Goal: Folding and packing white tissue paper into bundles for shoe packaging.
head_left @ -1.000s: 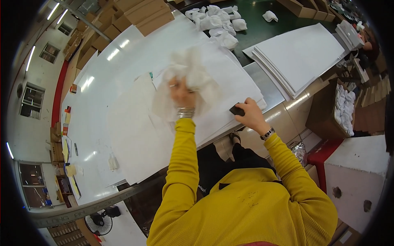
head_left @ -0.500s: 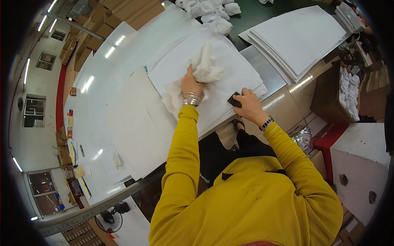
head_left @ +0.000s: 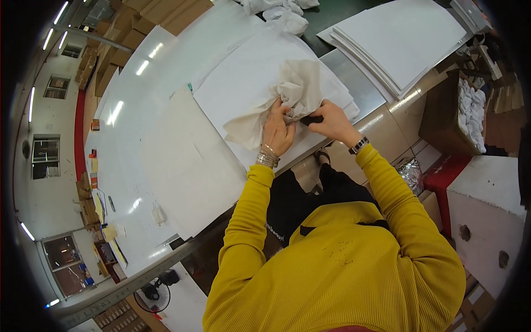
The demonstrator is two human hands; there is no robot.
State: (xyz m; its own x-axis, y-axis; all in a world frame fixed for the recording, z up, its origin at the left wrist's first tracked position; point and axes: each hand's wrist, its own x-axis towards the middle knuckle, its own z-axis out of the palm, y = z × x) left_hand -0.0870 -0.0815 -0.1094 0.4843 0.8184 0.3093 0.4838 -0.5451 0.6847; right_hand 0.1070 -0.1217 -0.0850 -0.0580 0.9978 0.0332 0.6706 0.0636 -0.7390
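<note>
A sheet of thin off-white tissue paper (head_left: 301,80) is bunched up over a stack of white sheets (head_left: 229,88) on the table. My left hand (head_left: 278,133) is closed on the lower part of the crumpled paper, and one loose flap spreads out to its left. Close on its right, my right hand (head_left: 333,123) grips a small dark block-like object (head_left: 312,119) and brings it against the paper. Folds and fingers hide most of that object, so its kind cannot be made out.
Larger off-white sheets (head_left: 191,160) lie left of the stack on the shiny white table (head_left: 130,166). Several white wrapped bundles (head_left: 286,21) sit at the far side. Another stack of white sheets (head_left: 395,41) is at far right, above a carton (head_left: 451,119) of white bundles.
My right hand has carried the dark object left to the tissue paper. My left hand has moved down and right, and the paper is now bunched around the object.
</note>
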